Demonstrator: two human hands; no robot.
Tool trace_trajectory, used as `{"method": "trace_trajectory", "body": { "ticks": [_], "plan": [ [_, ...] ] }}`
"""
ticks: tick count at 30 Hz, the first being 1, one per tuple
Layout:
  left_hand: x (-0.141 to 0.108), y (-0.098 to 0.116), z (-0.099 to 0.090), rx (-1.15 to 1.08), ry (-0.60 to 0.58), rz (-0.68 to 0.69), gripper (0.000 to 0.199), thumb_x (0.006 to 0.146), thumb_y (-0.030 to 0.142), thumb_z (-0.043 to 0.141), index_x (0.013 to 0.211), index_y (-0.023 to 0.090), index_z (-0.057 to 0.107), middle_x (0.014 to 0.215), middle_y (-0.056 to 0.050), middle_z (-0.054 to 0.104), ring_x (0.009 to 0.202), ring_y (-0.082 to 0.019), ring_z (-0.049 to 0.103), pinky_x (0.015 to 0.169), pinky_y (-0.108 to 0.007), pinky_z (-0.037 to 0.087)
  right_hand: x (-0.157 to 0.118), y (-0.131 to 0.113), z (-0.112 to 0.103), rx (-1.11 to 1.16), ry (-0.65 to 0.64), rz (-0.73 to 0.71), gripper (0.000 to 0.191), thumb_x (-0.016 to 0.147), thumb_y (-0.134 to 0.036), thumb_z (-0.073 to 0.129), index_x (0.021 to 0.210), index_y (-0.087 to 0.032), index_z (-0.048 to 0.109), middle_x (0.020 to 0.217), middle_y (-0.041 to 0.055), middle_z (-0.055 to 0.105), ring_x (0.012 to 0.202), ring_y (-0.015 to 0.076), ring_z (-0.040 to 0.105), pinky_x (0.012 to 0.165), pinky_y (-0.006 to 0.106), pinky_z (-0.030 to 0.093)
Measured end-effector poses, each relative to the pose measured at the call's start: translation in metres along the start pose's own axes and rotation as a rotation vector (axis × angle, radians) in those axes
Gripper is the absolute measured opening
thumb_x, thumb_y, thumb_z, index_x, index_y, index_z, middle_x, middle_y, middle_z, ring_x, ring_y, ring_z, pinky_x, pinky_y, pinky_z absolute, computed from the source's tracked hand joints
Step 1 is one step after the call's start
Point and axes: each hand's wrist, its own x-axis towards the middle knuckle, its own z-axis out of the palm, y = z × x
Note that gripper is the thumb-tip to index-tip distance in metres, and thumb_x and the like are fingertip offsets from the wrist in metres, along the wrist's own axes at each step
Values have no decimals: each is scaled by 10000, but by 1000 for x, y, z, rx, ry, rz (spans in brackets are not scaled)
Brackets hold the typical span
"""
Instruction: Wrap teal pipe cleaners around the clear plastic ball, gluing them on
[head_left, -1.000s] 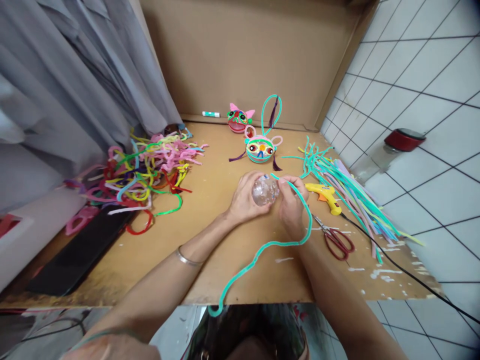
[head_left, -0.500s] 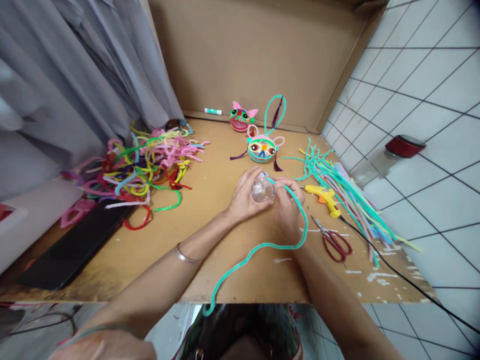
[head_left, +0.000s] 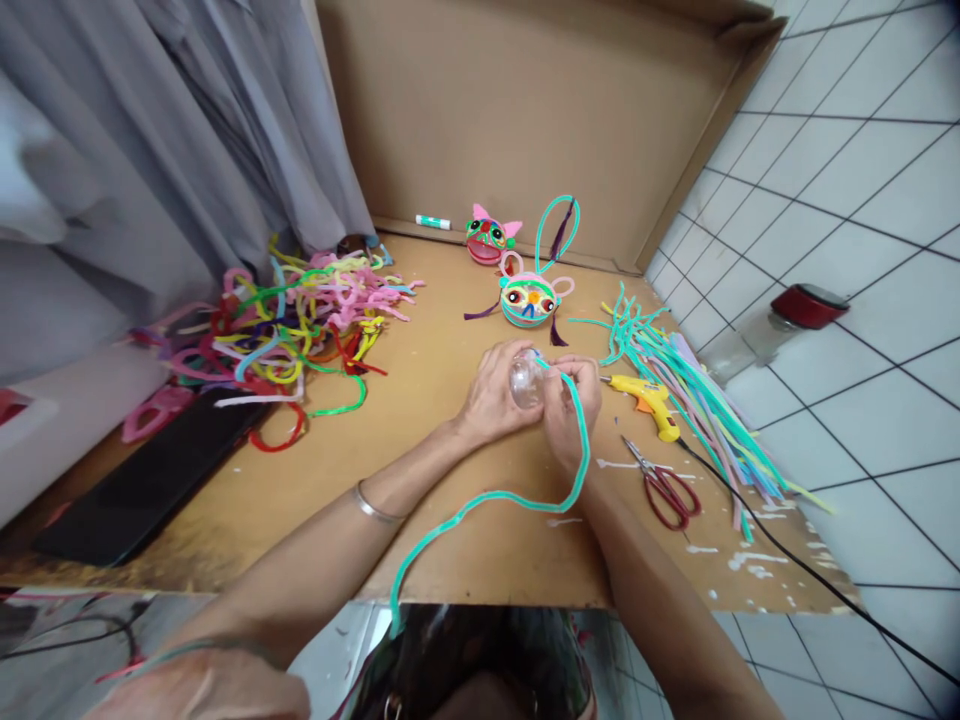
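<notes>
A clear, round plastic ball (head_left: 526, 382) is cupped in my left hand (head_left: 495, 390), its fingers curved round the left side. My right hand (head_left: 571, 400) pinches a long teal pipe cleaner (head_left: 487, 497) near one end, close against the ball's top right. From that pinch the pipe cleaner drapes over my right hand, curves left across the table and hangs past the front edge. Whether its end is stuck to the ball cannot be made out. Just right of my right hand lies a yellow glue gun (head_left: 646, 400), with red-handled scissors (head_left: 664, 487) below it.
Behind the ball stand two decorated animal heads (head_left: 529, 300) (head_left: 489, 238). Straight pipe cleaners (head_left: 697, 400) lie at right beside a red-lidded jar (head_left: 780, 325). Bent ones (head_left: 300, 320) are heaped at left by a black slab (head_left: 157, 480). A glue stick (head_left: 433, 222) rests at the back.
The pipe cleaner's loop by my right hand has drawn inward, and its loose end has shifted left. My right fingers have closed in slightly at the ball. The view has tilted a little.
</notes>
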Motion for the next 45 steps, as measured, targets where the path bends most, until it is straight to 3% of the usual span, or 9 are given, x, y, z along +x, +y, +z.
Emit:
{"method": "trace_trajectory", "body": {
  "ticks": [7,24,33,45],
  "plan": [
    [-1,-1,2,7,23,68,671,734,364,742,1305,195,433,1257,-141,605,1183,-282,587,1015,-462,483,2,-1,0,-14,24,-18,96,857,-214,531,773,-238,492,863,11,551,833,182,575,761,344,477],
    [-2,1,0,21,35,130,590,758,405,714,1248,230,436,1244,-137,601,1155,-279,608,969,-467,519,1,-1,1,-89,10,-54,111,832,-180,518,759,-244,466,853,8,537,838,180,564,770,339,476],
    [-2,0,-2,-1,-35,57,575,737,411,720,1235,286,461,1275,-118,597,1196,-301,602,1010,-511,502,0,0,2,-83,-1,-7,114,830,-201,515,747,-249,453,844,11,522,837,192,540,781,356,464],
    [-2,-4,-2,31,-43,129,542,777,390,712,1242,210,498,1277,-153,582,1219,-288,570,1026,-474,476,-2,-3,1,-93,-18,15,91,843,-184,499,779,-242,470,857,8,521,847,186,538,781,343,460]
  ]
}}
